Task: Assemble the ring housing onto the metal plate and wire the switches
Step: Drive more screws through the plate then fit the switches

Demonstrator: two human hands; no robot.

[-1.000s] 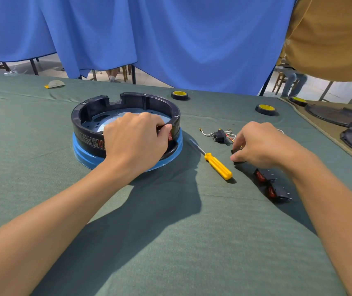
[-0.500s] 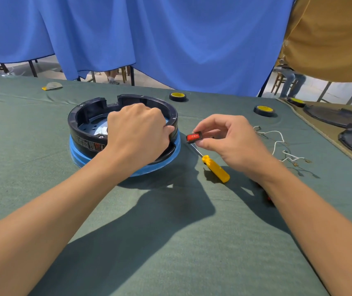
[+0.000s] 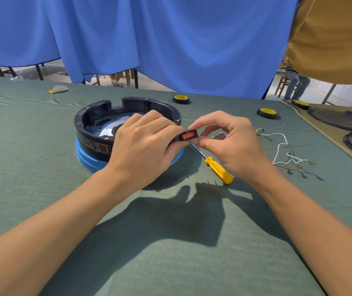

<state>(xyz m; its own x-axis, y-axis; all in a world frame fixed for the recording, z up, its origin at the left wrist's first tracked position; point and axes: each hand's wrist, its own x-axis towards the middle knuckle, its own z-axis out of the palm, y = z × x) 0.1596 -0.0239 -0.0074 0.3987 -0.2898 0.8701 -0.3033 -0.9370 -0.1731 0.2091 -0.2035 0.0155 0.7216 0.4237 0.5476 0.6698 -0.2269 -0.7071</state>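
Observation:
The black ring housing (image 3: 98, 116) sits on the round metal plate (image 3: 104, 130), with a blue rim (image 3: 85, 155) showing below it. My left hand (image 3: 143, 144) grips the housing's right wall. My right hand (image 3: 224, 139) pinches a black rocker switch with a red face (image 3: 188, 136) just right of the housing, almost touching my left fingers. A white wire harness with brass terminals (image 3: 282, 150) lies on the cloth to the right.
A yellow-handled screwdriver (image 3: 218, 170) lies under my right hand. Two black-and-yellow tape rolls (image 3: 181, 99) (image 3: 267, 113) sit further back. Black round covers (image 3: 339, 119) lie at the far right on a tan mat. A person in a mustard shirt (image 3: 333, 35) stands at the right.
My right hand picked a switch off the cloth at the right and carried it left to the housing's side. My left hand stayed on the housing.

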